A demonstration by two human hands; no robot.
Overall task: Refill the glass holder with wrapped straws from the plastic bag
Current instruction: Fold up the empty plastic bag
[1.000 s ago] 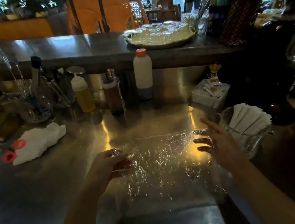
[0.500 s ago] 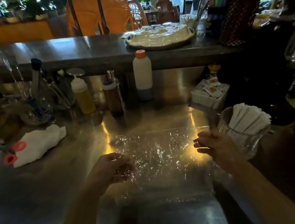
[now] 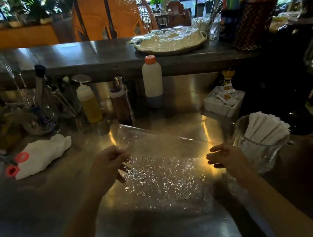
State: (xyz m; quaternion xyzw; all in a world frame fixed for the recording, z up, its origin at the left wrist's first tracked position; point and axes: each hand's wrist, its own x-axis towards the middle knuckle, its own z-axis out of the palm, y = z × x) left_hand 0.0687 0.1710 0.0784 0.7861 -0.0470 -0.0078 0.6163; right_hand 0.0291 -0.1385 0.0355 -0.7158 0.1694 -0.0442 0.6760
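While both hands pinch the crinkled clear plastic bag [image 3: 161,175], left hand [image 3: 107,165] has lifted its far corner off the steel counter [image 3: 32,211], right hand [image 3: 227,156] beside the straw-filled glass holder [image 3: 259,146], so the bag seems empty.

A steel worktop [image 3: 32,211] is seen with a plastic bag [image 3: 161,179], glass holder [image 3: 261,154], white cloth [image 3: 43,155], scissors [image 3: 17,163] and bottles [image 3: 152,81] on it.
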